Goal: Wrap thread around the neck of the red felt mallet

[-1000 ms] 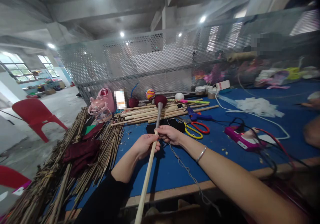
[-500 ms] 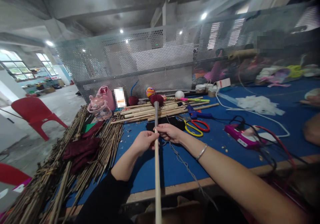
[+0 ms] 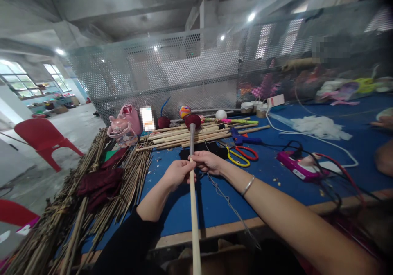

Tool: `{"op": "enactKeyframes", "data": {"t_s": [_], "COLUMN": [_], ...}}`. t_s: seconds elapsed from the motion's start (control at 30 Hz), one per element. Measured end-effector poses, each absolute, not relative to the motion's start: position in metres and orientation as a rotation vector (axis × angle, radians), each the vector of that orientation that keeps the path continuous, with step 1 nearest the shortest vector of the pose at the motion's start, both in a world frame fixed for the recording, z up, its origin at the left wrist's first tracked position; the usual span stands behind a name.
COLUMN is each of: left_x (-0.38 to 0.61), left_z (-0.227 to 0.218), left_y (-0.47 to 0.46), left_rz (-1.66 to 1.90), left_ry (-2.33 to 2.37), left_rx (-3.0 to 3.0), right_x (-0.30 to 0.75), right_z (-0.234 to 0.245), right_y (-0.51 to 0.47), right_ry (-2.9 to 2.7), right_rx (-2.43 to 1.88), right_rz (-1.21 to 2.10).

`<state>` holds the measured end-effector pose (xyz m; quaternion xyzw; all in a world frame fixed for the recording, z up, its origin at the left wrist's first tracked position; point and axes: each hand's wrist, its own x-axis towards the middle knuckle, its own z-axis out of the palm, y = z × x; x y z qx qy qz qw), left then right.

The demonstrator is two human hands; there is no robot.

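A long pale wooden stick (image 3: 194,217) runs from the bottom edge up to a dark red ball-shaped head (image 3: 193,121). Its upper stretch is covered in a grey wrapping (image 3: 192,140). My left hand (image 3: 179,172) is closed round the bare wood just below the wrapping. My right hand (image 3: 207,162) pinches at the wrapping's lower end, its fingertips against the stick. Twisted grey yarn (image 3: 225,201) trails from under that hand over the table edge. What lies between the right fingertips is partly hidden.
More wooden sticks (image 3: 172,137) lie behind on the blue table (image 3: 227,217). Yellow-and-red scissors (image 3: 238,156), a blue glue gun (image 3: 245,138) and a magenta power strip (image 3: 296,166) lie right. Thin brown stalks (image 3: 123,193) and dark red cloth (image 3: 102,187) cover the left. Another person's hand (image 3: 385,156) is far right.
Both hands keep nearly the same hold. The stick's lower end has shifted slightly to the right, and the view has moved a little.
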<state>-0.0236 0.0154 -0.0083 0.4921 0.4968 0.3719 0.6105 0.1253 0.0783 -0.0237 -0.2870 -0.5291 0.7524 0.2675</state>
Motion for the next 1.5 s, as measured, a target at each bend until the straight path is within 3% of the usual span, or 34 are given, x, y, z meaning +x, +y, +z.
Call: {"op": "enactKeyframes", "data": {"t_s": [0.17, 0.43, 0.63, 0.8, 1.0, 1.17, 1.27, 1.37, 1.5], "left_x": [-0.023, -0.033, -0.038, -0.026, -0.01, 0.001, 0.007, 0.004, -0.009], "left_z": [-0.008, -0.018, -0.027, -0.018, 0.004, -0.002, -0.005, -0.002, 0.003], "left_y": [0.015, 0.026, 0.031, 0.038, 0.04, 0.032, 0.027, 0.025, 0.027], "left_rz": [0.831, 0.954, 0.972, 1.04, 0.83, 0.952, 1.083, 1.158, 1.235], "left_ry": [1.002, 1.498, 1.56, 1.53, 1.292, 1.115, 1.18, 1.244, 1.254], "left_rx": [0.985, 1.566, 1.643, 1.434, 1.17, 0.627, 0.6, 0.634, 0.642], "right_x": [0.127, 0.122, 0.123, 0.123, 0.123, 0.12, 0.118, 0.122, 0.14], "right_z": [-0.023, -0.029, -0.028, -0.029, -0.028, -0.027, -0.028, -0.027, -0.021], "right_y": [0.078, 0.078, 0.077, 0.077, 0.079, 0.075, 0.073, 0.075, 0.088], "right_ry": [-1.436, -1.476, -1.5, -1.527, -1.575, -1.571, -1.631, -1.769, -1.736], "right_rx": [-0.778, -0.876, -0.878, -0.847, -0.876, -0.874, -0.887, -0.938, -1.16], "right_rz": [2.014, 1.905, 1.909, 1.887, 1.86, 1.855, 1.81, 1.585, 0.8]}}
